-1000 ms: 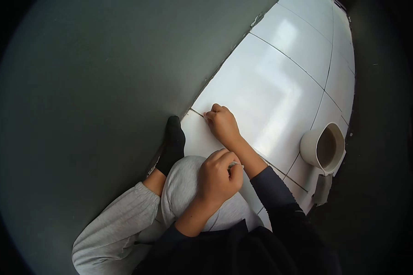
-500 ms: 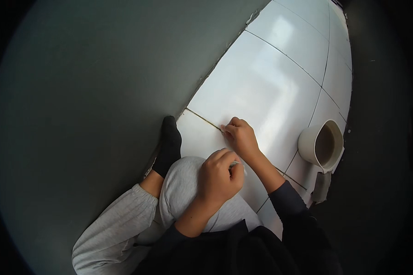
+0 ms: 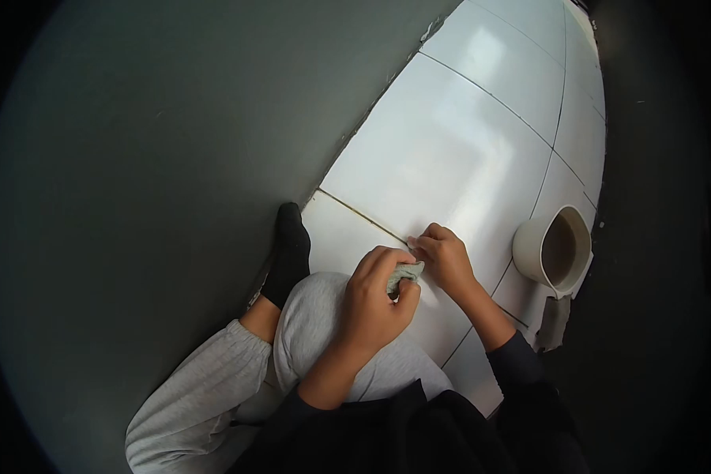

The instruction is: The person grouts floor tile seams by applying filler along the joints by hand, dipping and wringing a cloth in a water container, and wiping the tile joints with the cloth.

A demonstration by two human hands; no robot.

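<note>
My left hand (image 3: 373,294) is closed around a crumpled grey-green cloth (image 3: 404,273), held above my bent knee. Just beyond it, my right hand (image 3: 444,257) has its fingers pinched together at the tile floor. Its fingertips touch the dark grout line (image 3: 365,217) between two white tiles. Whatever those fingers hold, if anything, is hidden or too small to make out.
To the right, a white cup-like container (image 3: 532,249) with murky brownish liquid stands on the tiles, a grey strip (image 3: 554,322) beside its base. A dark wall (image 3: 174,158) borders the floor at left. My black-socked foot (image 3: 291,249) rests by that wall.
My right hand has slid along the grout line, to the right and slightly toward me. My left hand has stayed nearly in place, and more of its cloth now shows.
</note>
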